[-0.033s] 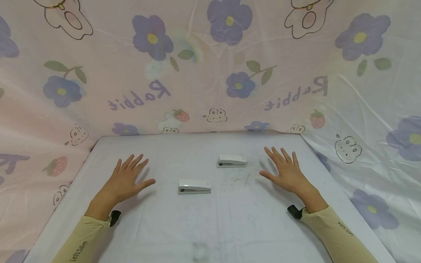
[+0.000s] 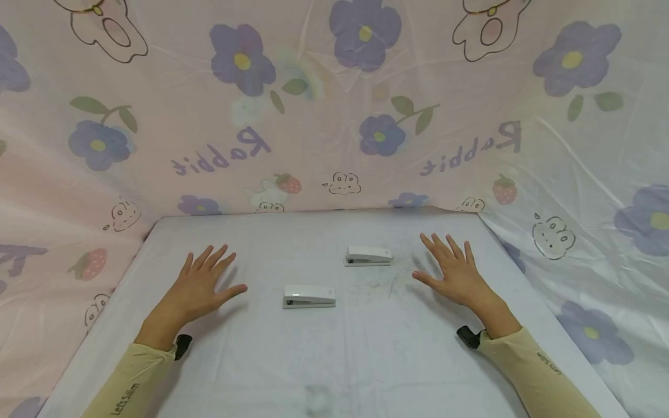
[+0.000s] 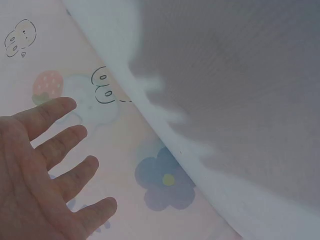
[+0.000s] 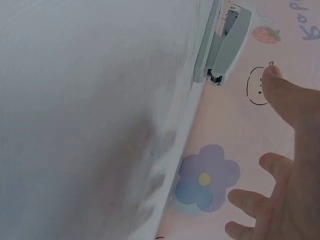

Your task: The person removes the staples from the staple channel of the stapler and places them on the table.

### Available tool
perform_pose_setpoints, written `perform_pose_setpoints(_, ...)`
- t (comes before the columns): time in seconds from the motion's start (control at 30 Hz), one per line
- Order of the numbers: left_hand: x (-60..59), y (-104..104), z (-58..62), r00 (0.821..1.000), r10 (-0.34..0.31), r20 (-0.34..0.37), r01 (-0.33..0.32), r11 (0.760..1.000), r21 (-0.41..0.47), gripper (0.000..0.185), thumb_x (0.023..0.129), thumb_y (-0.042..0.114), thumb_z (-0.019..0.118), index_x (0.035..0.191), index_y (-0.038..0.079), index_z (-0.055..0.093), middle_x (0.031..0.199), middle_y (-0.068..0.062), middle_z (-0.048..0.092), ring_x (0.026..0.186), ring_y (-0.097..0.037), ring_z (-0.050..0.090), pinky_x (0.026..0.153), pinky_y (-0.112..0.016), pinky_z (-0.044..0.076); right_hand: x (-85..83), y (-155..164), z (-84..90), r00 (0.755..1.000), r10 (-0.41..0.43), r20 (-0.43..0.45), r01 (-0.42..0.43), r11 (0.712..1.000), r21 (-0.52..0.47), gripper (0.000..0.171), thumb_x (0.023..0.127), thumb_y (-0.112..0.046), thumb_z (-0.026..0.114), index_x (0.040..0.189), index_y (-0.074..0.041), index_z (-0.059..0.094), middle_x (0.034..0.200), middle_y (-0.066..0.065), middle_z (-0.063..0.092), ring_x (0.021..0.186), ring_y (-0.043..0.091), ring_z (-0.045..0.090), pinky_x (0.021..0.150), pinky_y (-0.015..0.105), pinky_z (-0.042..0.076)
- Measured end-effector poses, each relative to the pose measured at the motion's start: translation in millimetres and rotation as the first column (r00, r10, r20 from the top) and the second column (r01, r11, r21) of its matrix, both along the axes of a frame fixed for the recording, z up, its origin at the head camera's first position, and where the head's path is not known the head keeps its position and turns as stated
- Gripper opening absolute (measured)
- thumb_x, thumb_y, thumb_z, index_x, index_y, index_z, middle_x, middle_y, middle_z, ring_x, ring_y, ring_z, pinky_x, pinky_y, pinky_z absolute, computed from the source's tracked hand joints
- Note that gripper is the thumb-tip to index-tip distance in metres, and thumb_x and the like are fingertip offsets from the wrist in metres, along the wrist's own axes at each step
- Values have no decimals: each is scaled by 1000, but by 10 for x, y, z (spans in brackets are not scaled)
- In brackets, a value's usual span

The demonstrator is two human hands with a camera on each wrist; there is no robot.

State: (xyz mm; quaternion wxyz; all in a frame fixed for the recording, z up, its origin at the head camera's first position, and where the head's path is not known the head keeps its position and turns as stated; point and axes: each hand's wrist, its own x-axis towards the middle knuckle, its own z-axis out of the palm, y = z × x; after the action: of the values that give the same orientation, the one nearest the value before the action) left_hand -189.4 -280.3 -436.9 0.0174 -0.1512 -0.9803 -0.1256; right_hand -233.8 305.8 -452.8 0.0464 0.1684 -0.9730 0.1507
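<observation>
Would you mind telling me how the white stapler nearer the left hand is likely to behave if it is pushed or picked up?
The nearer stapler looks rigid and smooth, probably plastic-cased, so it may feel a little slippery. It lies low on a flat base, so a push would likely slide it over the table cover, not tip or roll it. It looks small, probably light.

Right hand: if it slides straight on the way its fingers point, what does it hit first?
Probably nothing on the table. The right hand lies flat, fingers aimed at the far edge; the far stapler sits off to its thumb side, out of that line. First contact looks like the flowered cloth behind, though depth is unclear.
</observation>
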Motion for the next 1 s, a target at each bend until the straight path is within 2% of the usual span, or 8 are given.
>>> perform_pose_setpoints(0.4, 35, 91, -11, 1000, -23, 0, 23, 1000, 4, 93, 99, 68, 64, 164, 6, 41, 174, -22, 28, 161, -49, 16, 125, -75, 5, 18, -92, 9, 999, 32, -26, -32, 999, -1, 96, 99, -64, 68, 173, -25, 21, 176, 21, 22, 162, 52, 9, 124, 75, -4)
perform_pose_setpoints(0.7, 37, 205, -73, 997, -74, -9, 74, 997, 13, 92, 98, 68, 65, 164, 7, 43, 173, -21, 29, 161, -49, 18, 125, -75, 7, 16, -257, -9, 997, 70, -16, -70, 997, 18, 95, 99, -66, 67, 173, -26, 21, 176, 21, 22, 163, 50, 9, 125, 73, -5)
perform_pose_setpoints(1.0, 20, 329, -111, 993, -118, -13, 118, 993, 20, 94, 96, 71, 65, 164, 10, 44, 173, -18, 32, 161, -46, 21, 126, -73, 9, 52, -471, -25, 990, 134, -48, -134, 991, 7, 95, 97, -65, 69, 172, -26, 25, 176, 20, 22, 163, 47, 10, 126, 73, -2)
